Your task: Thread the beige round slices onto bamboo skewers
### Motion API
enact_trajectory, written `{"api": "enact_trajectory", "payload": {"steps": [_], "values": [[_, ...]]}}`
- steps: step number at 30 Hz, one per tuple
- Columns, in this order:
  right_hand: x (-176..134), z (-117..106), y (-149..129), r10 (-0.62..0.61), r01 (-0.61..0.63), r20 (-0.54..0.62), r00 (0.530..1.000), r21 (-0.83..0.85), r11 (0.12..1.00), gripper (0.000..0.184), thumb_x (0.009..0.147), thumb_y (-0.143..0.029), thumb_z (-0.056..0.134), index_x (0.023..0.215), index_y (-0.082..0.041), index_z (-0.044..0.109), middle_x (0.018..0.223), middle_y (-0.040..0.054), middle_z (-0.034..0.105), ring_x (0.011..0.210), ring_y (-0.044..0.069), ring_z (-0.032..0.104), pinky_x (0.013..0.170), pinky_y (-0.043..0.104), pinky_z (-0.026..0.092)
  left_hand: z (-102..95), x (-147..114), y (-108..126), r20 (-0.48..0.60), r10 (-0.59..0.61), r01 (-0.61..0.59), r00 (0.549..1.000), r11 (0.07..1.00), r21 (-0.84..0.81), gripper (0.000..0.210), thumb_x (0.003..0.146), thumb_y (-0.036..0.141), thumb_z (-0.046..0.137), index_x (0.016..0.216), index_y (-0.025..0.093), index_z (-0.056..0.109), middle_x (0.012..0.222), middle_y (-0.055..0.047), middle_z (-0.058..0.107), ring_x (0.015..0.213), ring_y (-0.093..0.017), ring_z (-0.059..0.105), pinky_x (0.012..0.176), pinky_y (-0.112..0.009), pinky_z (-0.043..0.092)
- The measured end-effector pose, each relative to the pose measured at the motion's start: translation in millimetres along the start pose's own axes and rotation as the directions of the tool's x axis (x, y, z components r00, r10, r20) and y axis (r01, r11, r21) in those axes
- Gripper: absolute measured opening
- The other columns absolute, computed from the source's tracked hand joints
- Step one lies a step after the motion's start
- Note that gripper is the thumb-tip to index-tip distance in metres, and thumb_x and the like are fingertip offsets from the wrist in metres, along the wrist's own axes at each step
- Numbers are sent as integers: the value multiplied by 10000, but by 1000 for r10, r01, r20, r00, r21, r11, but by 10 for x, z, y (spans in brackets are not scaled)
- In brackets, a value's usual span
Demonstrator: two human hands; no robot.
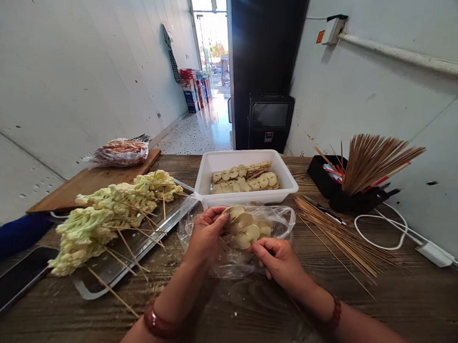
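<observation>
Between my hands is a skewer of pale round slices point(243, 228) that look like potato, held over a clear plastic bag point(283, 222). My left hand point(205, 233) pinches the slice at its far left end. The thumb and fingertips of my right hand point(276, 259) close on its near end, by the lowest slice. More of these slices point(264, 228) show in the bag behind it. Just beyond the bag, a white plastic tub point(246, 196) contains rows of skewered slices point(264, 181). The skewer's stick is mostly hidden by slices and fingers.
Skewered cauliflower point(109, 212) lies on a metal tray point(91, 289) at left, near a wooden board point(57, 192) with a bagged reddish food point(119, 152). Loose bamboo sticks point(340, 237) lie at right, before black holders point(349, 201) of upright sticks. A phone point(15, 283) rests at left.
</observation>
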State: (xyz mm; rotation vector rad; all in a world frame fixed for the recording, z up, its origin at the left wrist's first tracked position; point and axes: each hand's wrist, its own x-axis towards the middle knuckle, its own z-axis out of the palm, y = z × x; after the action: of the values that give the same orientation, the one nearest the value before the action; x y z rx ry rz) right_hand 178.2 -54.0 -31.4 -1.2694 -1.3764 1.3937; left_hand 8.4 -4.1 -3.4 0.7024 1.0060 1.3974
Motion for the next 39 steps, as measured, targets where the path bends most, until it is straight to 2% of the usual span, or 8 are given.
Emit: {"api": "enact_trajectory", "payload": {"steps": [8,11,15,18,23,29,32,39], "values": [[19,-4,0,-28,28,1,1000,-6,1000,434,839,-530,585,738,-124,700,503,-43,492,339,40,400,356,168,264,-9,-2,-17,34,-49,49,998,999,-20,330,528,278,894,759,137,706,673,0,703,546,-96,600,529,-200,496],[20,-12,10,-31,30,19,999,29,999,470,837,-568,579,736,-123,693,515,-43,493,341,31,390,360,163,253,-20,5,18,69,-94,100,993,992,-77,334,588,284,869,847,147,707,748,-17,725,607,-120,639,570,-220,522],[14,-22,1,-19,15,40,999,97,995,515,819,-623,585,742,-123,686,524,-44,498,343,26,380,361,162,241,-24,-1,75,143,-183,199,973,974,-110,377,716,417,781,944,125,707,822,-75,746,678,-170,681,614,-258,548],[15,-20,-12,-21,16,43,999,116,993,527,805,-639,598,740,-123,685,517,-46,497,344,27,372,362,167,239,-12,-27,71,208,-224,250,952,963,-105,412,710,484,775,887,119,710,800,-87,743,653,-194,680,596,-282,554],[27,-11,-10,-15,7,69,997,116,993,533,799,-649,597,769,-127,700,515,-48,505,345,33,371,361,170,246,4,-45,4,287,-178,202,941,978,-56,282,682,337,827,863,149,721,821,-83,745,661,-191,678,591,-265,544],[18,-6,24,-69,69,43,997,2,998,395,847,-510,613,846,-133,732,537,-31,541,374,53,426,385,180,315,-27,20,21,179,-133,149,975,986,-80,248,677,259,830,860,126,727,799,-68,747,659,-166,669,615,-246,547],[4,-14,26,-102,102,6,995,-61,993,349,846,-458,621,881,-135,748,540,-27,544,379,58,425,381,183,325,-32,28,67,179,-134,153,975,984,-96,248,672,255,832,847,109,734,750,-62,739,647,-158,665,614,-233,542],[-4,-78,-24,20,-34,104,994,137,990,462,826,-554,612,892,-113,735,520,-57,490,337,26,350,346,162,260,-125,44,155,251,-190,216,949,973,-78,184,731,172,759,899,100,744,821,-87,745,689,-162,670,649,-244,548]]}}
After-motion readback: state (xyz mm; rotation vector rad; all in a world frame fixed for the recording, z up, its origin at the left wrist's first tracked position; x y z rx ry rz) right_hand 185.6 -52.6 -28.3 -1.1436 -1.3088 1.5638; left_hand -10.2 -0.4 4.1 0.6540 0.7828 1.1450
